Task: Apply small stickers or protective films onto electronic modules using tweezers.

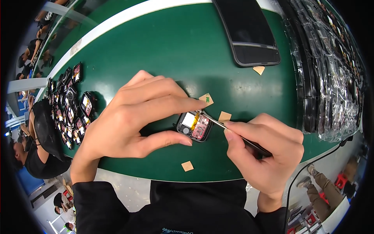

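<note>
A small black watch-like case [200, 128] lies with its inside up on the green tabletop, showing a pink circuit board, a white battery and yellow tape. My left hand [134, 113] steadies it, index finger at the upper edge and thumb at the lower. In my right hand [269, 146] is a pair of dark tweezers [249, 143], pinched between thumb and fingers. Their tips reach the upper right edge of the case. Close by lie a tan paper square with a green mark [207, 100], a plain tan square [224, 116] and another tan square [187, 166].
Many similar open cases [70, 103] are heaped at the left. A large black phone-shaped device [253, 35] lies at the far right, beside a tan scrap [258, 70]. Stacked clear plastic trays [327, 78] line the right edge. A co-worker [41, 152] sits at the left.
</note>
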A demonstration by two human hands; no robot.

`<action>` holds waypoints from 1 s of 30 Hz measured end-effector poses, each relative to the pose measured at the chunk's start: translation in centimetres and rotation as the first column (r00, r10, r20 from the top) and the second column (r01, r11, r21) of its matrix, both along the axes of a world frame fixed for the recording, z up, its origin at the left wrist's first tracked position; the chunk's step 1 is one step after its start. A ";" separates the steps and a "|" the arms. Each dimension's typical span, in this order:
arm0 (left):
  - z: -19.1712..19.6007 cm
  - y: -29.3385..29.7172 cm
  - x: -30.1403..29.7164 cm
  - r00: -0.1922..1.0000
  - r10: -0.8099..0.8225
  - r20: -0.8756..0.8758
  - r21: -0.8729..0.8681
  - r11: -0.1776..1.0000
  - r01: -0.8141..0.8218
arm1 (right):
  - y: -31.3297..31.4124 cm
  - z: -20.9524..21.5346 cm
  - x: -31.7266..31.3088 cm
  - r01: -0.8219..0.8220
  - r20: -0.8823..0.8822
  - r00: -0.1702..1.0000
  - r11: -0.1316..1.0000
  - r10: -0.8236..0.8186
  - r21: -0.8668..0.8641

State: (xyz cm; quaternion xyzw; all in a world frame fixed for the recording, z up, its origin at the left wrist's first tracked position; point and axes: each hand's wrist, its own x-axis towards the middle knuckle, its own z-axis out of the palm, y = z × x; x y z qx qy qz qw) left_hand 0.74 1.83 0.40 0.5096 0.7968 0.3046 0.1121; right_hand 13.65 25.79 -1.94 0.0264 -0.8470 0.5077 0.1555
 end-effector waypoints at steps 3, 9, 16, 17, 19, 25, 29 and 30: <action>0.3 0.5 0.2 0.997 0.060 0.043 0.000 0.998 -0.060 | 0.3 0.2 0.4 0.028 0.007 1.000 0.999 -0.028 0.033; 0.0 0.3 0.3 0.999 0.040 -0.023 0.026 0.999 -0.039 | -0.2 -0.5 0.3 0.030 -0.115 0.993 0.990 -0.014 0.139; 0.0 0.3 -0.1 1.000 0.004 -0.014 0.035 0.999 -0.003 | -0.4 -1.0 0.1 0.018 -0.204 0.979 0.982 0.021 0.187; 0.1 0.2 -0.2 1.000 0.005 -0.003 0.024 1.000 -0.005 | -0.4 -1.0 0.1 0.016 -0.203 0.979 0.983 0.022 0.184; 0.1 0.0 -0.4 1.000 0.004 0.011 0.014 1.000 -0.004 | -0.3 -0.9 0.2 -0.019 -0.158 0.987 0.990 0.041 0.141; -0.1 -0.3 -1.3 0.992 -0.076 0.098 0.016 0.997 0.075 | 0.1 0.2 0.3 -0.057 -0.008 0.998 0.996 0.058 0.074; -0.2 -0.3 -1.2 0.993 -0.082 0.090 0.019 0.997 0.081 | 0.1 0.0 0.4 -0.054 0.006 0.999 0.997 0.054 0.053; -0.3 -0.3 -1.3 0.992 -0.080 0.094 0.018 0.997 0.079 | 0.1 0.1 0.3 -0.056 0.022 0.998 0.997 0.054 0.058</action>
